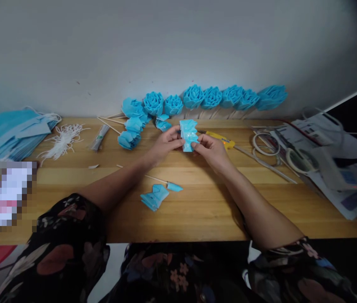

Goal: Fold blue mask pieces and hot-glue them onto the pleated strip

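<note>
Between my two hands is a blue strip of folded petals (189,135) with a zigzag edge, held up above the table. My left hand (170,139) pinches its left side, and my right hand (209,147) pinches its lower right corner. Closer to me lies a thin wooden stick with a rolled blue tip (174,186). Beside that tip rests another piece of cut blue petals (155,198). Just behind my right hand sits a yellow glue gun (219,139), partly hidden by the fingers.
Several finished blue flowers (211,97) on sticks line the wall, with more flowers (129,139) at left. Face masks (14,132), white cords (66,139) and a bundle of ties (99,138) lie left. Tape rolls (301,160), papers (345,147) and a glue stick (265,164) are right.
</note>
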Demonstrator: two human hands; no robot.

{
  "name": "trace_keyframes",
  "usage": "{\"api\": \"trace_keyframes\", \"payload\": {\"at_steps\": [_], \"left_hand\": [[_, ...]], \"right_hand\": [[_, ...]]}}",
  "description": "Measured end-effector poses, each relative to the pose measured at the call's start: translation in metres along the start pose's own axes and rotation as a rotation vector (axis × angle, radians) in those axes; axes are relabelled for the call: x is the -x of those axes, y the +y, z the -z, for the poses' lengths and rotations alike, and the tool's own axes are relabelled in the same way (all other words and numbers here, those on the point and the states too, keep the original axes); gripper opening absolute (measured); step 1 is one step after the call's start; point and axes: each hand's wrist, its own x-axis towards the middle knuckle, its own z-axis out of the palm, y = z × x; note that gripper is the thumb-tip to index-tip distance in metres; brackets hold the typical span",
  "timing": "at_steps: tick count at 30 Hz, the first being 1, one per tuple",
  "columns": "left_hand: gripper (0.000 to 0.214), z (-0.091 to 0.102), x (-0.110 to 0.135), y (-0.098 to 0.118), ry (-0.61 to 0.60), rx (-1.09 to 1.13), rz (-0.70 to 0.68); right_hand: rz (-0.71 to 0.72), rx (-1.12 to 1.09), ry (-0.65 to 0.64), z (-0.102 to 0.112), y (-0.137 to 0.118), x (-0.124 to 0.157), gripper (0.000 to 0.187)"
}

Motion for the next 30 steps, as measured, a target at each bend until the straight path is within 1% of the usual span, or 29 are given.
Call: {"api": "trace_keyframes", "payload": {"at_steps": [3, 6, 10, 16, 23, 25, 27, 30], "left_hand": [[0.060, 0.0016, -0.0020, -0.0036, 0.010, -0.032, -0.023], [0.063, 0.0044, -0.0036, -0.0064, 0.033, -0.054, -0.043], [0.066, 0.0068, -0.0042, -0.0081, 0.036, -0.071, -0.056], [0.064, 0.0031, -0.0022, -0.0054, 0.043, -0.059, -0.039], [0.065, 0.0016, -0.0017, -0.0031, 0.031, -0.063, -0.019], [0.065, 0.0025, -0.0020, -0.0033, 0.031, -0.067, -0.022], [0.066, 0.0036, -0.0024, -0.0037, 0.034, -0.067, -0.032], [0.068, 0.0052, -0.0030, -0.0043, 0.045, -0.056, -0.047]], "right_hand": [[-0.025, -0.017, -0.013, 0.0000, -0.0012, 0.0001, 0.030], [-0.092, -0.100, -0.031, 0.0026, -0.0032, 0.0005, 0.032], [-0.148, -0.210, 0.004, 0.0059, -0.0057, 0.0008, 0.035], [-0.102, -0.107, -0.020, 0.0030, -0.0058, 0.0005, 0.037], [-0.022, -0.007, 0.023, 0.0016, -0.0007, -0.0003, 0.032], [-0.047, -0.045, 0.016, 0.0023, -0.0012, -0.0004, 0.032], [-0.102, -0.129, 0.010, 0.0036, -0.0020, -0.0010, 0.031], [-0.173, -0.231, 0.037, 0.0057, -0.0023, -0.0026, 0.034]]}}
